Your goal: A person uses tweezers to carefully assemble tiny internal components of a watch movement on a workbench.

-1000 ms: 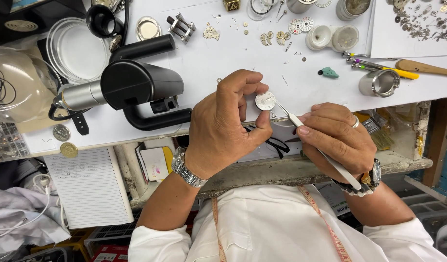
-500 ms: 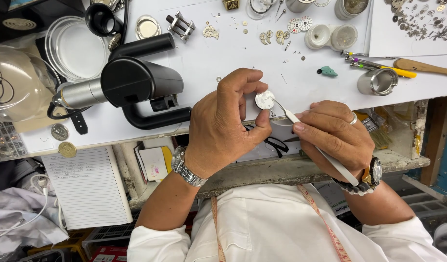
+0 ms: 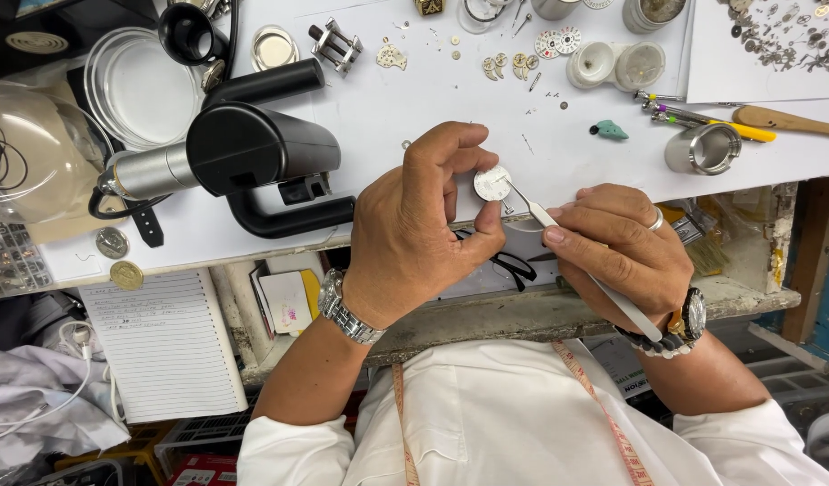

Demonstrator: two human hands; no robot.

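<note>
Barely anything moved since a second ago: both hands stay put, tweezer tip maybe a hair closer. Lined white notepad (image 3: 167,346) sits lower left, beside a small white card (image 3: 284,301). Left hand (image 3: 423,229) pinches the little round silvery watch dial (image 3: 492,183) over the white tabletop (image 3: 414,99). Right hand (image 3: 617,247) grips slim metal tweezers (image 3: 567,241), tip touching the dial's edge.

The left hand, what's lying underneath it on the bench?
Under the left hand, black spectacles poke out on the white bench top. The rest of the frame is covered by the palm.
</note>
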